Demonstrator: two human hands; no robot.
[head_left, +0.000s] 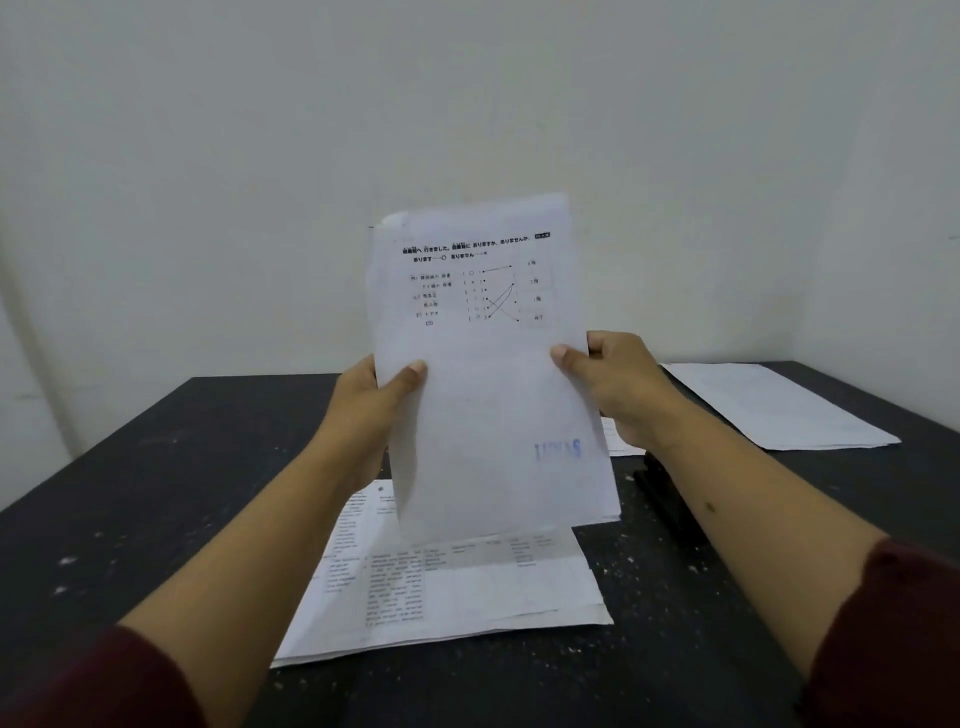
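I hold a thin stack of white printed sheets (483, 374) upright in front of me, above the dark table (156, 493). The top sheet carries printed text, a matching diagram and a blue stamp near its lower right. My left hand (369, 410) grips the stack's left edge, thumb on the front. My right hand (618, 384) grips the right edge the same way. The fingers of both hands are hidden behind the paper.
A pile of printed sheets (467, 592) lies flat on the table below the held stack. More white paper (779, 405) lies at the back right. A black stapler-like object (670, 499) sits under my right forearm. A pale wall stands behind the table.
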